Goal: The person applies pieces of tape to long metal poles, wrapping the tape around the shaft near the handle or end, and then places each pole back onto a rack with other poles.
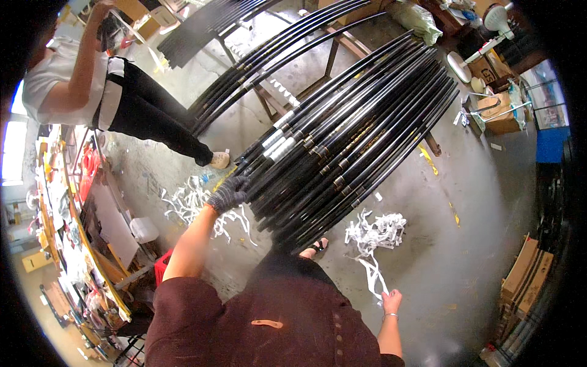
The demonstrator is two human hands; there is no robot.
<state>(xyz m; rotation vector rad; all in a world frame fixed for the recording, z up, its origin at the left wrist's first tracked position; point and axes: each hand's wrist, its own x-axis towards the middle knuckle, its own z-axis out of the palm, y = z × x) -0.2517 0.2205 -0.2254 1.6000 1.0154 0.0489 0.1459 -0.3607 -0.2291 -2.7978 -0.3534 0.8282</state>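
Observation:
A row of long, glossy black poles [367, 116] with silver and gold bands lies side by side in front of me, raised above the floor on a stand. At the near left end of the row, my left hand [229, 193], in a grey knitted glove, is closed around a black pole; the grip is partly hidden. My right hand [392, 300] is bare, low and out to the right, with its fingers pinched on a white strip [373, 275]. That strip runs up to a tangled heap of white strips [380, 232] on the floor.
A person [104, 92] in a white top stands at the left beside more black poles [275, 52] on a rack. Loose white strips [189, 202] litter the floor near my left hand. A cluttered shelf [92, 244] stands left; a white fan [489, 37] and cardboard boxes [527, 275] are right.

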